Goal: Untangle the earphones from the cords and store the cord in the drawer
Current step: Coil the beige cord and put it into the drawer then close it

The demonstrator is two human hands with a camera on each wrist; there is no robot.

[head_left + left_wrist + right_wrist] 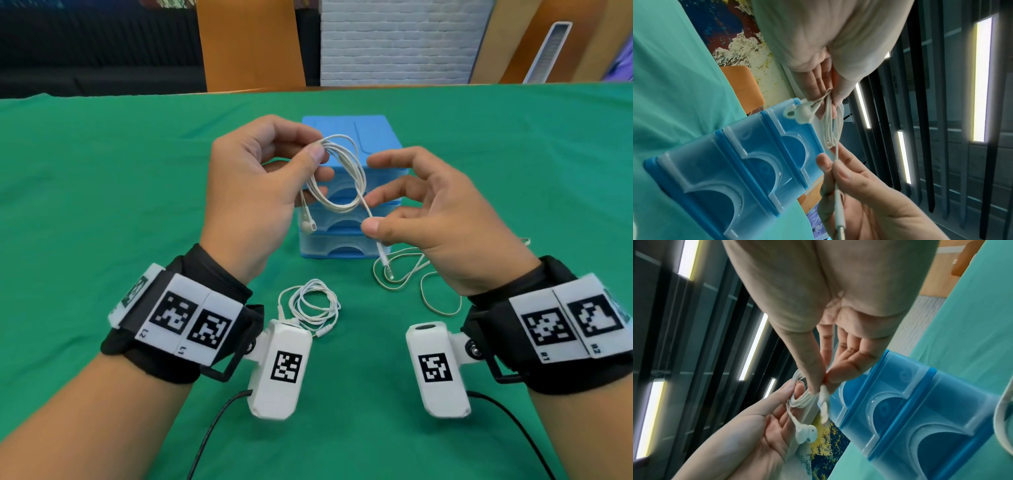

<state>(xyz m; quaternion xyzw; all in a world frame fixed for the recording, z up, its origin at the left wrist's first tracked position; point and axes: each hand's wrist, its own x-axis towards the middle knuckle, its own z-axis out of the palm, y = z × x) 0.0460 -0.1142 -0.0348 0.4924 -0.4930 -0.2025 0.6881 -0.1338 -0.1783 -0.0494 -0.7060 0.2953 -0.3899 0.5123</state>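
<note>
White earphones (337, 178) are wound in a loose coil above the table. My left hand (317, 152) pinches the top of the coil between thumb and fingertips, and the two earbuds (308, 224) hang below it. My right hand (371, 222) pinches the free wire just above its plug (387, 265), which dangles. In the left wrist view the coil (831, 126) runs from my left hand (831, 95) down to my right hand (835, 164). In the right wrist view my right hand (823, 383) pinches the wire beside the earbuds (805, 433).
A blue drawer unit (346, 126) with three shut clear drawers stands behind my hands on the green tablecloth (102, 205). A second coiled white wire (322, 315) lies near my left wrist. A loose pale cord (441, 313) sprawls under my right hand.
</note>
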